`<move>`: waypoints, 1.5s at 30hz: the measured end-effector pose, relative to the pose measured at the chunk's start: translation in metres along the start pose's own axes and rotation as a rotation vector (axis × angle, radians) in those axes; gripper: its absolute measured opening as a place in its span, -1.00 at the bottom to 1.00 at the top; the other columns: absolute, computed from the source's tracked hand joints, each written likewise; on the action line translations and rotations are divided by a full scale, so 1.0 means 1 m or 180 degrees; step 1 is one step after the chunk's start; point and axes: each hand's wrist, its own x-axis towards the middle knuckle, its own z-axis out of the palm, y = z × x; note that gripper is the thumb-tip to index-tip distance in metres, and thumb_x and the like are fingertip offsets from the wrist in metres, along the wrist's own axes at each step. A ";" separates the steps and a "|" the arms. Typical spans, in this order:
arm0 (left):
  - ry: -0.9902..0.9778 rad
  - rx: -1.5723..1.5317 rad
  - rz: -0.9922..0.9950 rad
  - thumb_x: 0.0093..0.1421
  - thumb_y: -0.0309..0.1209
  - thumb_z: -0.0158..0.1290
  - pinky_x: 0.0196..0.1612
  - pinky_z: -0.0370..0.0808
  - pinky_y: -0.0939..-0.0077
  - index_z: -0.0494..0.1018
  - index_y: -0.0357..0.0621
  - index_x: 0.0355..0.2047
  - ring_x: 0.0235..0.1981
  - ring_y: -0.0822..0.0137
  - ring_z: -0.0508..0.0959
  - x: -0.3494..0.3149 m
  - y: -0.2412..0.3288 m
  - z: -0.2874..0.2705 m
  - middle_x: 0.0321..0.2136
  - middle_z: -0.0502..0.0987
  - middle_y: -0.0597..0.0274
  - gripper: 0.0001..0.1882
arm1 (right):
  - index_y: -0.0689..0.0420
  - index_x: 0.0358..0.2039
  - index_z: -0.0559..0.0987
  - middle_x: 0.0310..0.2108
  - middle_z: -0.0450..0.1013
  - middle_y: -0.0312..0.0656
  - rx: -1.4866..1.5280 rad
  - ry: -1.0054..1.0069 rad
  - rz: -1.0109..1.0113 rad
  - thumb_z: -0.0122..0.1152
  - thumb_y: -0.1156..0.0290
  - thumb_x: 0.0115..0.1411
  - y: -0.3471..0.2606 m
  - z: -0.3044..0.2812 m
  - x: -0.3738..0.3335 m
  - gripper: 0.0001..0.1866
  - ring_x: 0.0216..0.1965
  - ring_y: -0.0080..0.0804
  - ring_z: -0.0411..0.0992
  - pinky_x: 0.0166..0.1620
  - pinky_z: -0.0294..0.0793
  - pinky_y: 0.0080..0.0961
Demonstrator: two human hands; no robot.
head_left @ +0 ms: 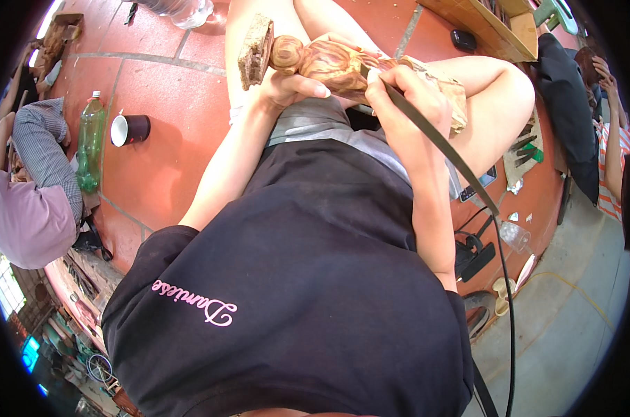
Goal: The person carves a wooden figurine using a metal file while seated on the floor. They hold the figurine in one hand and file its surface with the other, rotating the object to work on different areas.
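Note:
A carved wooden figure (332, 64) with striped brown grain lies across my lap, a rough block at its left end. My left hand (287, 90) is closed round the figure from below, thumb along its near side. Over the figure's right part, my right hand (418, 94) pinches a long, flat, dark strip-like tool (436, 135). The strip's tip rests against or just above the wood; I cannot tell which. Its other end passes over my right forearm toward the lower right. The underside of the figure is hidden by my hands and legs.
On the red tiles at left are a green bottle (91, 142) and a tipped dark cup (131, 130). A wooden box (492, 31) and small black case (462, 40) lie far right. A phone (479, 183), cables and a clear cup (515, 236) lie right. People sit at both sides.

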 end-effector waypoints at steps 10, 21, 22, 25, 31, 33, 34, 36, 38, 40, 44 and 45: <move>-0.0085 -0.0072 0.0062 -0.19 -0.61 0.16 0.15 0.32 0.43 0.22 -0.32 0.08 0.07 0.26 0.40 0.000 0.000 -0.001 -0.01 0.42 0.05 -0.28 | 0.19 -0.64 0.45 -0.72 0.40 -0.16 0.0101 0.0092 -0.0101 0.23 0.48 -0.03 0.001 0.002 0.003 -0.84 -0.70 -0.27 0.39 -0.53 0.35 -0.41; -0.0031 0.0020 0.0064 -0.21 -0.56 0.18 0.16 0.31 0.41 0.22 -0.31 0.07 0.07 0.25 0.40 0.000 -0.001 0.001 -0.01 0.41 0.04 -0.26 | 0.19 -0.65 0.44 -0.72 0.41 -0.16 0.0139 0.0133 -0.0074 0.23 0.49 -0.03 0.000 -0.001 0.002 -0.84 -0.68 -0.27 0.40 -0.50 0.37 -0.41; 0.0011 -0.0034 0.0040 -0.22 -0.55 0.18 0.16 0.31 0.41 0.22 -0.30 0.07 0.07 0.25 0.40 0.000 -0.001 0.001 -0.01 0.41 0.05 -0.25 | 0.20 -0.64 0.44 -0.72 0.41 -0.15 0.0063 0.0137 -0.0127 0.23 0.49 -0.02 0.001 0.000 0.002 -0.84 -0.68 -0.27 0.40 -0.49 0.38 -0.41; -0.0028 -0.0004 -0.0014 -0.22 -0.53 0.18 0.18 0.30 0.39 0.21 -0.29 0.08 0.08 0.23 0.39 0.000 -0.002 -0.002 -0.01 0.41 0.04 -0.24 | 0.20 -0.62 0.45 -0.72 0.41 -0.17 0.0208 0.0039 0.0102 0.23 0.48 -0.01 -0.003 -0.002 0.002 -0.84 -0.68 -0.27 0.40 -0.46 0.39 -0.41; -0.0158 0.0067 0.0116 -0.22 -0.53 0.17 0.20 0.27 0.38 0.19 -0.28 0.09 0.12 0.20 0.36 0.003 -0.001 0.002 0.03 0.38 0.01 -0.23 | 0.23 -0.57 0.49 -0.74 0.38 -0.25 0.0451 -0.0022 0.0205 0.24 0.48 0.05 0.005 -0.003 0.000 -0.86 -0.67 -0.50 0.34 -0.51 0.32 -0.55; -0.0169 -0.0002 0.0118 -0.21 -0.54 0.17 0.20 0.26 0.38 0.19 -0.28 0.09 0.12 0.20 0.36 0.003 0.000 0.003 0.04 0.38 0.01 -0.24 | 0.24 -0.55 0.51 -0.74 0.36 -0.29 0.0457 -0.0065 0.0198 0.25 0.48 0.07 0.004 -0.003 0.000 -0.86 -0.67 -0.61 0.30 -0.52 0.29 -0.61; -0.0175 -0.0035 0.0119 -0.21 -0.54 0.17 0.20 0.26 0.38 0.20 -0.28 0.09 0.12 0.20 0.36 0.003 0.000 0.003 0.04 0.38 0.01 -0.24 | 0.24 -0.54 0.52 -0.74 0.37 -0.29 0.0400 -0.0070 0.0173 0.25 0.47 0.08 0.004 -0.003 0.000 -0.86 -0.66 -0.62 0.30 -0.52 0.29 -0.62; -0.0195 0.0001 0.0125 -0.21 -0.54 0.16 0.20 0.26 0.39 0.19 -0.28 0.09 0.12 0.20 0.36 0.003 0.000 0.003 0.03 0.38 0.01 -0.24 | 0.23 -0.56 0.51 -0.72 0.40 -0.25 0.0310 -0.0011 0.0146 0.25 0.47 0.06 0.005 -0.003 0.001 -0.86 -0.65 -0.53 0.35 -0.51 0.32 -0.57; -0.0202 0.0061 0.0141 -0.21 -0.55 0.16 0.19 0.27 0.39 0.19 -0.28 0.09 0.11 0.21 0.36 0.003 -0.002 0.001 0.03 0.38 0.02 -0.24 | 0.20 -0.59 0.49 -0.69 0.44 -0.16 0.0246 0.0114 0.0139 0.24 0.46 0.02 0.007 -0.004 0.001 -0.86 -0.64 -0.33 0.44 -0.49 0.39 -0.46; -0.0187 0.0145 0.0171 -0.21 -0.55 0.16 0.19 0.27 0.40 0.19 -0.28 0.09 0.10 0.21 0.37 0.003 -0.004 -0.003 0.02 0.39 0.03 -0.25 | 0.20 -0.59 0.49 -0.68 0.44 -0.15 0.0530 -0.0031 0.0353 0.24 0.47 0.02 0.005 -0.004 0.001 -0.87 -0.63 -0.32 0.43 -0.47 0.39 -0.44; -0.0129 -0.0078 0.0067 -0.22 -0.56 0.17 0.18 0.28 0.41 0.20 -0.28 0.08 0.08 0.23 0.38 0.003 -0.004 -0.004 0.00 0.40 0.05 -0.25 | 0.21 -0.58 0.50 -0.66 0.44 -0.14 0.0703 -0.0184 0.0549 0.24 0.47 0.01 0.002 -0.004 0.000 -0.87 -0.62 -0.32 0.43 -0.45 0.39 -0.43; -0.0112 -0.0132 0.0049 -0.22 -0.56 0.17 0.18 0.29 0.41 0.20 -0.28 0.08 0.08 0.24 0.39 0.003 -0.005 -0.005 0.00 0.40 0.05 -0.24 | 0.21 -0.58 0.50 -0.66 0.45 -0.14 0.0652 -0.0186 0.0529 0.24 0.47 0.01 0.001 -0.005 0.001 -0.87 -0.62 -0.32 0.44 -0.45 0.39 -0.44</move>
